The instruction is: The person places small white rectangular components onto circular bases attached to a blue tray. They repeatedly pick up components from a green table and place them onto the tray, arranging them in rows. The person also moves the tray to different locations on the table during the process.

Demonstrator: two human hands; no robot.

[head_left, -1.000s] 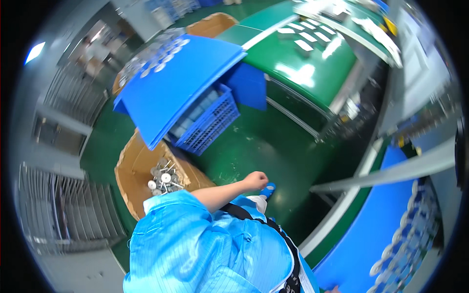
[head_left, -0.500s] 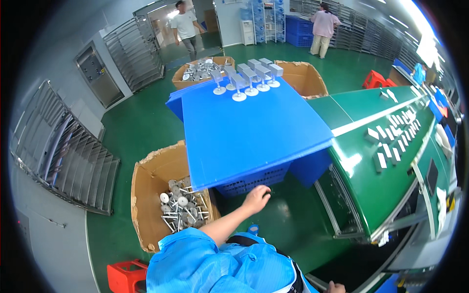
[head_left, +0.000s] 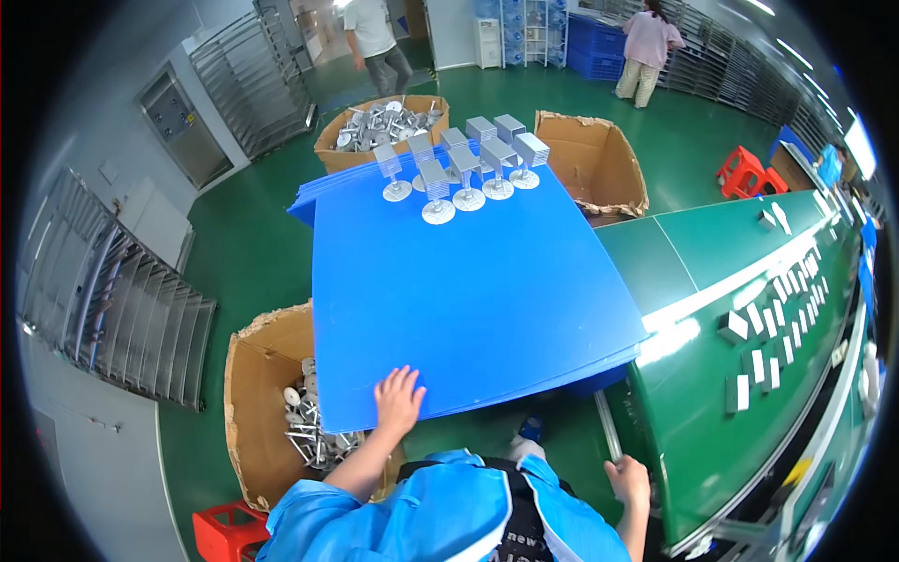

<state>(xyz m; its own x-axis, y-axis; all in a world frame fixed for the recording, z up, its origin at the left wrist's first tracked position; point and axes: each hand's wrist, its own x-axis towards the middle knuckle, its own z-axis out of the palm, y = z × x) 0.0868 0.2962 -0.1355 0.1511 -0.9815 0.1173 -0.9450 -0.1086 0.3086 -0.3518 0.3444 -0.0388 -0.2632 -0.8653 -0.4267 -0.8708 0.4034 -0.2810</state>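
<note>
My left hand (head_left: 400,401) rests with spread fingers on the near left edge of a stack of blue plastic sheets (head_left: 468,309). Nothing is in its grip. Towards the far end of the top sheet, several grey block-headed parts (head_left: 465,178) stand upright on round discs. My right hand (head_left: 629,480) hangs low beside the green conveyor (head_left: 688,412), its fingers curled and no object showing in them.
A cardboard box (head_left: 251,412) of metal disc-and-stem parts stands left of the sheets; a similar filled box (head_left: 342,155) and another box (head_left: 590,155) stand beyond. Small blocks (head_left: 737,393) lie on the conveyor. A red stool (head_left: 225,529) is at lower left. Two people stand farther off.
My left hand has gone from beside the stack onto its near edge. My right hand has risen further into view. The stack looks closer, and the person at the back left has come nearer.
</note>
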